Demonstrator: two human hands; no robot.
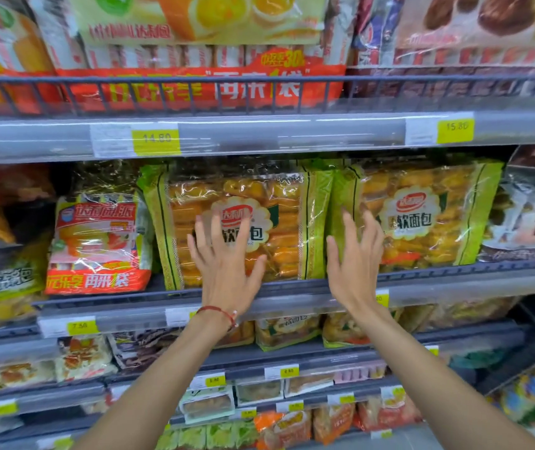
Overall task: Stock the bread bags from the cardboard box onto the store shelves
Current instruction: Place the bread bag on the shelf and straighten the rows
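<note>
Both your hands show fingers spread — left hand (223, 264) in front of the green bag (279, 209) marked 软面包 on the shelf (454, 282), right hand (353, 264) just right of it; tag (156, 138) 14.80 above it.

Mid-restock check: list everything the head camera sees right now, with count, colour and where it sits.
left green bread bag: one, green with orange bread showing, upright on the middle shelf
right green bread bag: one, same colours, beside it on the right
red and white bag: one, middle shelf, left of the green bags
orange-red bag: one, top shelf behind the wire rail
price tags: two yellow on the top shelf edge, more on lower edges
small packs: several, mixed colours, lower shelves
bracelet: one, red, left wrist
left hand: fingers spread, in front of the left green bread bag
right hand: fingers straight, in front of where the two green bags meet
</note>
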